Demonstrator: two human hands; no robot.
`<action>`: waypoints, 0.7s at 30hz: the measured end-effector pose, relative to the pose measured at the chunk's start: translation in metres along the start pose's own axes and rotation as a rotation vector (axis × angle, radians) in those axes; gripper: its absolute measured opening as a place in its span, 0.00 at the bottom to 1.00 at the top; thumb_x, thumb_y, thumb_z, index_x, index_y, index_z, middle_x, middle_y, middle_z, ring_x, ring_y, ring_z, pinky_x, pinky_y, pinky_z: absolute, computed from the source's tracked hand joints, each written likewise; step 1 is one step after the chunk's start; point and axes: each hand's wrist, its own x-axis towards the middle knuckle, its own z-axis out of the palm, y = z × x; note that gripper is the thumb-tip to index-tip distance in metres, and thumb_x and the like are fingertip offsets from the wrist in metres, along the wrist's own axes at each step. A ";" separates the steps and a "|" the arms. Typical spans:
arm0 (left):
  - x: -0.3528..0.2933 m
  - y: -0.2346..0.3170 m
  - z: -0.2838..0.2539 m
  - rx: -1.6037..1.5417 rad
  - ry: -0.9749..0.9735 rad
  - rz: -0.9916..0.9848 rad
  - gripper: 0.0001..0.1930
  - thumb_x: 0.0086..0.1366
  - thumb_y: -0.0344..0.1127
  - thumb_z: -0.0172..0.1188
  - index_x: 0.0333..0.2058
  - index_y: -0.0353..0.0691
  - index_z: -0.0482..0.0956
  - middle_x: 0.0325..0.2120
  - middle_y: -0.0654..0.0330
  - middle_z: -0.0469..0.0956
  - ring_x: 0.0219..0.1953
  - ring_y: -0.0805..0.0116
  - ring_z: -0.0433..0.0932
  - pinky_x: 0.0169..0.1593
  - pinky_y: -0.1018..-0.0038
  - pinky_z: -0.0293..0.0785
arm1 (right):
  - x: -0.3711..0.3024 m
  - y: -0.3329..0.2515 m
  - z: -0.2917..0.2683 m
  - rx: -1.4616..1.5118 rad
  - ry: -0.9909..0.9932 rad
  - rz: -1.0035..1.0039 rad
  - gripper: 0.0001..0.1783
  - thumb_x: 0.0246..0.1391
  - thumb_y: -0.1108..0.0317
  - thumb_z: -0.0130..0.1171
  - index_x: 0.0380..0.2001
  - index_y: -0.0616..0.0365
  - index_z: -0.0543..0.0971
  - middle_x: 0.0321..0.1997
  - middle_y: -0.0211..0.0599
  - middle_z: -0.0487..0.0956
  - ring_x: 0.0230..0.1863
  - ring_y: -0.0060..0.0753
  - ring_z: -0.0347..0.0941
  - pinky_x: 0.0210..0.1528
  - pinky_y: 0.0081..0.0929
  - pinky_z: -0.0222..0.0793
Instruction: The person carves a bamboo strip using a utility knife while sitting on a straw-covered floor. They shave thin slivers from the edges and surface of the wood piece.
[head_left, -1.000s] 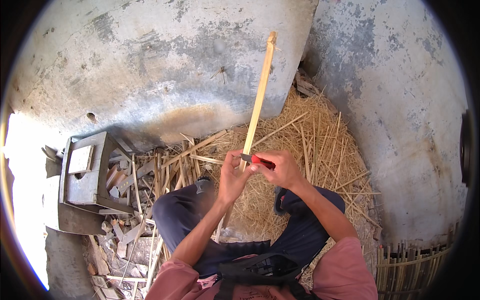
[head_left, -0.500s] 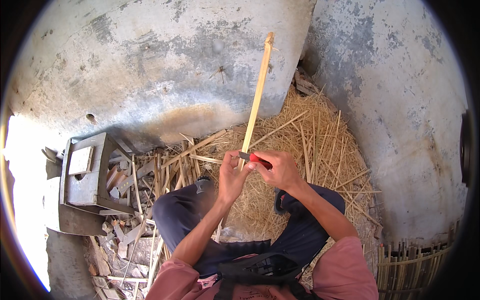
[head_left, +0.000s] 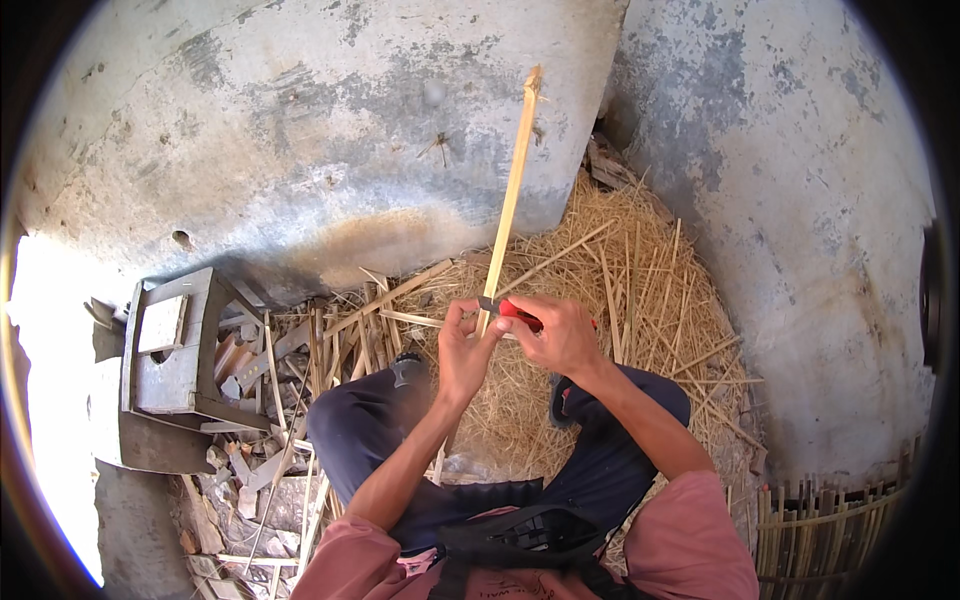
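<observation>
A long pale bamboo strip (head_left: 511,200) rises from my hands toward the wall, its rough far end showing a jagged knob. My left hand (head_left: 463,355) is closed around its lower part, thumb against it. My right hand (head_left: 562,342) grips a red-handled knife (head_left: 519,314), whose short dark blade lies across the strip just above my left fingers. Both thumbs are close together at the strip. Its lower end passes behind my left hand and is partly hidden.
Straw shavings and loose strips (head_left: 630,290) cover the floor ahead and right. A wooden stool on its side (head_left: 175,350) lies at left by broken rubble (head_left: 250,480). Worn walls (head_left: 330,130) stand in front and right. A slatted bamboo piece (head_left: 820,540) is at lower right.
The strip's far end has shifted slightly left. The knife blade has moved a little up along the strip and sits more squarely across it. Both hands keep their hold.
</observation>
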 end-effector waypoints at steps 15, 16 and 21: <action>-0.002 0.001 0.006 0.066 0.012 0.002 0.17 0.70 0.31 0.70 0.52 0.38 0.72 0.31 0.59 0.87 0.34 0.80 0.79 0.38 0.79 0.74 | 0.014 0.012 -0.010 0.006 0.064 -0.036 0.15 0.58 0.59 0.71 0.42 0.59 0.88 0.27 0.42 0.85 0.25 0.40 0.81 0.28 0.35 0.73; -0.002 0.003 0.005 0.087 0.008 -0.004 0.17 0.70 0.31 0.70 0.52 0.38 0.72 0.31 0.59 0.87 0.33 0.80 0.79 0.38 0.79 0.74 | 0.015 0.012 -0.011 0.027 0.081 -0.044 0.15 0.58 0.59 0.72 0.41 0.59 0.88 0.27 0.42 0.85 0.25 0.39 0.81 0.28 0.35 0.73; -0.013 -0.001 0.006 0.207 -0.007 0.013 0.17 0.71 0.35 0.69 0.51 0.37 0.72 0.29 0.60 0.86 0.30 0.81 0.75 0.34 0.78 0.69 | 0.027 0.019 -0.032 -0.036 0.066 0.084 0.16 0.59 0.59 0.72 0.41 0.61 0.88 0.27 0.42 0.85 0.23 0.35 0.79 0.28 0.32 0.71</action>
